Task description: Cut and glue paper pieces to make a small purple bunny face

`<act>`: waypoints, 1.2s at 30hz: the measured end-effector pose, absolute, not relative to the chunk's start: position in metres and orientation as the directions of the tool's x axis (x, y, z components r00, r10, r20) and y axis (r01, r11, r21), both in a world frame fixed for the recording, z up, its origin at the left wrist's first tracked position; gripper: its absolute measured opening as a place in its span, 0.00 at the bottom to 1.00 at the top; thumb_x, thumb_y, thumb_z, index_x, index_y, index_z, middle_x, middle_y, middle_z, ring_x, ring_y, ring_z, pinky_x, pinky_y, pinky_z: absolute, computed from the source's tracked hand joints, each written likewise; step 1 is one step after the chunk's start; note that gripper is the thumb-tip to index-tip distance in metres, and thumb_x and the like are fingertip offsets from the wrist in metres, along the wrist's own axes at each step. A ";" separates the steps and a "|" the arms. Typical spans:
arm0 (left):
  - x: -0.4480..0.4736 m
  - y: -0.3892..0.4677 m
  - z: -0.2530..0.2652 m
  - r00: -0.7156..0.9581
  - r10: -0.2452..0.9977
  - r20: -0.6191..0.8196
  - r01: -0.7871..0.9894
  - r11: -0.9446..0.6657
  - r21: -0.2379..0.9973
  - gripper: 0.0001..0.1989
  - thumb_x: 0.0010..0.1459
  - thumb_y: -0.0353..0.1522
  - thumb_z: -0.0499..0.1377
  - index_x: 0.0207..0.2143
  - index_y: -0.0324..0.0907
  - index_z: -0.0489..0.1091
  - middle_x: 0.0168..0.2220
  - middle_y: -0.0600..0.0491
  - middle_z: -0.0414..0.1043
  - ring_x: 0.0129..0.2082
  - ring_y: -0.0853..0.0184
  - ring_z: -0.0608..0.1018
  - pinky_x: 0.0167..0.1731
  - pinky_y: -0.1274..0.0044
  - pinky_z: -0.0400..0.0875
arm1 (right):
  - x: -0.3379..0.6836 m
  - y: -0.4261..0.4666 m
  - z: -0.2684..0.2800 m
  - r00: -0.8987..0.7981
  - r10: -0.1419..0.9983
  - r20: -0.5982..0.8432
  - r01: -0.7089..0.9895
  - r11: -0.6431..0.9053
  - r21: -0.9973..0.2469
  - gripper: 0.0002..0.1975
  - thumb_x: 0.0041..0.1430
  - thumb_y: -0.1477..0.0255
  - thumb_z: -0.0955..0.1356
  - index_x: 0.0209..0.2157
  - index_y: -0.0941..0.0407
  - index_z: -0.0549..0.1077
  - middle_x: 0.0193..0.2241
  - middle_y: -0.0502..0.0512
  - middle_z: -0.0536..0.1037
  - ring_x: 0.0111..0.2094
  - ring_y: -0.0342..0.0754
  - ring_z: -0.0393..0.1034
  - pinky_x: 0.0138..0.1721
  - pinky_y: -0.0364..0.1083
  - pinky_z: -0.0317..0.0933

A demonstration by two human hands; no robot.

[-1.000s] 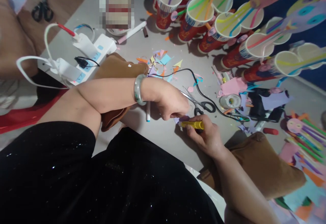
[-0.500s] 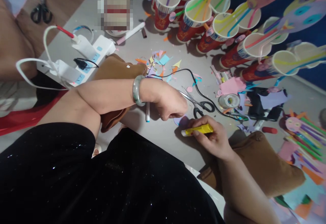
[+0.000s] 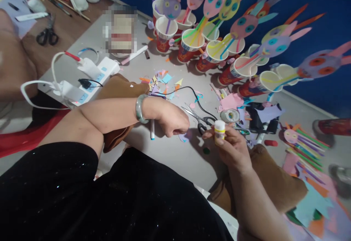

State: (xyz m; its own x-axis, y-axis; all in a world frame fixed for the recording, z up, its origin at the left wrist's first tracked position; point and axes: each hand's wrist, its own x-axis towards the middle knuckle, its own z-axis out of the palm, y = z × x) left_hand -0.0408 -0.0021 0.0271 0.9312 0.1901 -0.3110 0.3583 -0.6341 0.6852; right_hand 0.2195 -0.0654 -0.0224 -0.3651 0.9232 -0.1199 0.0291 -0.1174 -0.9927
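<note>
My right hand [image 3: 233, 147] grips a yellow glue stick [image 3: 219, 133] upright, its white end pointing up. My left hand [image 3: 174, 120], below a green bangle [image 3: 141, 108], rests on the table with its fingers curled under; anything inside them is hidden. A small purple paper piece [image 3: 184, 137] shows beside the left fingertips. Black-handled scissors [image 3: 201, 119] lie partly spread between the two hands. A white marker with a blue tip [image 3: 153, 129] pokes out below the left wrist. On the table under the glue stick lies a small green disc [image 3: 206, 150].
Several red paper cups [image 3: 189, 52] with paper animal faces on straws line the back. Paper scraps [image 3: 161, 82], a tape roll [image 3: 229, 116] and a black cable [image 3: 196, 95] lie around. Brown cloth [image 3: 276, 182] sits at right, a power strip [image 3: 102, 72] at left. Another person's arm [image 3: 16, 54] shows far left.
My right hand has turned the glue stick from lying sideways to upright and raised it. The green disc now shows. The view has shifted, bringing more of the paper faces into sight.
</note>
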 end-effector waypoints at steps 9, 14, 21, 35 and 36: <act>-0.039 -0.002 0.031 0.905 0.174 -0.388 0.407 -0.619 0.672 0.11 0.46 0.19 0.61 0.20 0.42 0.68 0.22 0.58 0.66 0.24 0.70 0.59 0.31 0.74 0.56 | 0.208 -0.067 -0.019 -0.268 0.963 0.005 0.316 0.093 -0.944 0.16 0.63 0.54 0.71 0.44 0.51 0.76 0.24 0.49 0.77 0.20 0.44 0.68 0.21 0.43 0.63; -0.039 -0.001 0.028 0.909 0.174 -0.379 0.400 -0.620 0.675 0.10 0.45 0.20 0.61 0.20 0.42 0.68 0.21 0.59 0.64 0.23 0.71 0.59 0.29 0.74 0.55 | 0.211 -0.071 -0.019 -0.300 0.953 0.048 0.432 0.181 -0.884 0.12 0.57 0.60 0.75 0.36 0.52 0.76 0.24 0.50 0.77 0.20 0.43 0.67 0.20 0.42 0.61; -0.038 -0.003 0.033 0.895 0.171 -0.413 0.417 -0.650 0.635 0.09 0.46 0.21 0.61 0.22 0.43 0.72 0.23 0.58 0.69 0.24 0.71 0.61 0.31 0.74 0.56 | 0.198 -0.080 -0.021 -0.572 0.820 0.020 0.453 0.336 -0.826 0.04 0.58 0.68 0.72 0.35 0.52 0.75 0.29 0.53 0.81 0.25 0.45 0.72 0.25 0.44 0.64; -0.040 -0.002 0.030 0.914 0.156 -0.375 0.379 -0.660 0.649 0.08 0.48 0.21 0.61 0.25 0.42 0.74 0.24 0.57 0.70 0.24 0.70 0.62 0.32 0.74 0.56 | 0.217 -0.070 -0.021 -0.502 0.863 -0.058 0.275 0.095 -0.957 0.13 0.60 0.56 0.73 0.34 0.52 0.76 0.26 0.52 0.79 0.23 0.46 0.69 0.23 0.45 0.62; -0.040 -0.002 0.029 0.916 0.157 -0.369 0.376 -0.658 0.652 0.08 0.48 0.21 0.61 0.24 0.42 0.75 0.23 0.57 0.70 0.24 0.69 0.62 0.32 0.74 0.56 | 0.218 -0.069 -0.021 -0.460 0.885 -0.064 0.268 0.070 -0.961 0.15 0.58 0.55 0.73 0.34 0.52 0.76 0.26 0.52 0.79 0.22 0.46 0.68 0.22 0.45 0.62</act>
State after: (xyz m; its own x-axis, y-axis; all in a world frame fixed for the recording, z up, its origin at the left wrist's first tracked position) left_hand -0.0404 -0.0019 0.0288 0.9159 0.1574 -0.3692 0.3760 -0.6582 0.6522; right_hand 0.2184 -0.0688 -0.0209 -0.4603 0.8855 -0.0639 0.2683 0.0702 -0.9608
